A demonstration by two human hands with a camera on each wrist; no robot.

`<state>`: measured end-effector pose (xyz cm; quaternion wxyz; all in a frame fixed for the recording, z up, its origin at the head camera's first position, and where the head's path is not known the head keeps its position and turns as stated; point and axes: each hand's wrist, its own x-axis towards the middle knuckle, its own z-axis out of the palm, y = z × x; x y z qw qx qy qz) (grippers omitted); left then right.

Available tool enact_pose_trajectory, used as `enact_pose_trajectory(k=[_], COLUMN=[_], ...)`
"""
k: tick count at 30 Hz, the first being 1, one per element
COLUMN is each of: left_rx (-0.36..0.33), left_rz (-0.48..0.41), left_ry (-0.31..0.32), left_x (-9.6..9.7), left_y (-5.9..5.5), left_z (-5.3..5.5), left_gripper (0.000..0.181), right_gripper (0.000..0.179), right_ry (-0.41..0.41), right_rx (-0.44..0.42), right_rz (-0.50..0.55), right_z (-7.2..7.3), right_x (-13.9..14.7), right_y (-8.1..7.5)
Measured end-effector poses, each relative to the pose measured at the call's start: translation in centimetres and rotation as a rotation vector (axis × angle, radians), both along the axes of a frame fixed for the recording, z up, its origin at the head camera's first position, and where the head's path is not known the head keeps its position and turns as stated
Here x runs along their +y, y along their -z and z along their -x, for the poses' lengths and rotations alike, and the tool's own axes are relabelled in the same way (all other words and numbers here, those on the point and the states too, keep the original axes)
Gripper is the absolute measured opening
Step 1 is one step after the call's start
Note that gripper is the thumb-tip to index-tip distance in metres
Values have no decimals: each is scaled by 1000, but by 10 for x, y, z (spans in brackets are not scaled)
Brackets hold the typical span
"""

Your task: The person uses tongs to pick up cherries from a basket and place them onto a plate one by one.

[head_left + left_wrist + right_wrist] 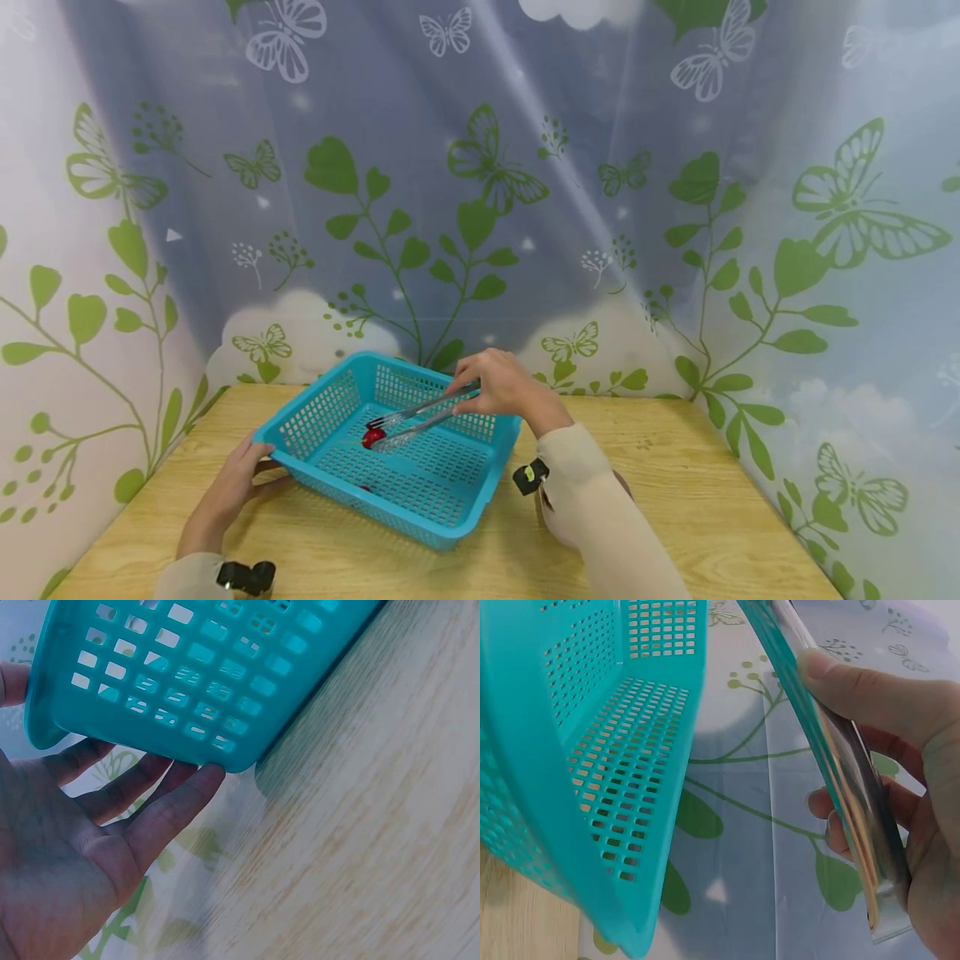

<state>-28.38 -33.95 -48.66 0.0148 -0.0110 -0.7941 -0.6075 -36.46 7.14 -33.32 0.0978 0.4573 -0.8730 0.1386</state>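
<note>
A blue plastic basket [375,505] with lattice walls stands on the wooden table. At its left corner my left hand [228,490] grips the rim; the left wrist view shows the thumb over the rim and the fingers [169,817] against the outer wall. My right hand [501,383] holds metal tongs [420,428] that slant down into the basket. Their tips are at a small shiny red piece [372,437]; whether they squeeze it I cannot tell. Another red bit [365,488] shows just behind the front rim, mostly hidden.
The light wooden table [660,467] extends to both sides of the basket. A curtain [405,208] with butterflies and leaves closes off the back and sides. Behind my right sleeve [600,508] a brownish rounded edge [622,485] peeks out, too covered to identify.
</note>
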Motion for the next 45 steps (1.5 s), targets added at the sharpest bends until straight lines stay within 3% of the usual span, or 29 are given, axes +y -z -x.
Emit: enact_pose_trajectory(k=[8,14,18,31,45], left_rx=[6,10,7,-7,-4], left_rz=[-13,5,6,8,-13], left_ry=[9,19,21,13,14], left_x=[2,1,0,0,2], left_y=[0,-1,-1,0,-2], left_z=[-1,-1,-1,-1,-2], left_gripper=[56,58,59,59,58], right_gripper=[20,19,20,21,23], right_ry=[-82,-120,-121,-97,-48], right_rx=[29,117,155,105,139], right_rz=[109,177,216,276,296], right_z=[-8,-14,-17,-30,-43], right_x=[27,51,67,100,122], right_y=[0,0,3,16,28])
